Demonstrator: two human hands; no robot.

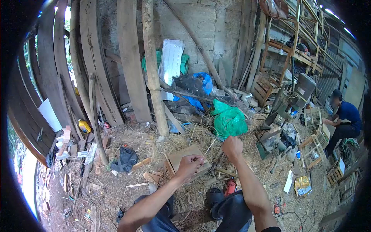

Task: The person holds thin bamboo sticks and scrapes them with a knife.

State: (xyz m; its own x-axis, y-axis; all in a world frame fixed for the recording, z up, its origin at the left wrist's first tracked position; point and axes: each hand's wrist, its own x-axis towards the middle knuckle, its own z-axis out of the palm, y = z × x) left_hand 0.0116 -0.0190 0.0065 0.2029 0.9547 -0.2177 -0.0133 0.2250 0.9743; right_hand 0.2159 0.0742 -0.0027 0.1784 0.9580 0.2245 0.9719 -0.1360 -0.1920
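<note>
My left hand [189, 167] is closed, its thumb and fingers pinched on a thin pale wooden stick [210, 147] that slants up to the right. My right hand [232, 148] is a fist a little higher and to the right, apart from the left. A thin greyish edge shows just left of that fist, but what the fist grips is hidden. Below the left hand, on the ground between my feet and the wall, lies a flat box-like piece of brown wood [188, 154].
A green plastic bag [230, 123] lies ahead, near a leaning wooden pole [154, 69]. By my right foot is a red cylinder [230, 187]. A person [345, 120] crouches at far right beside wooden frames [312, 150]. Straw and wood scraps cover the ground.
</note>
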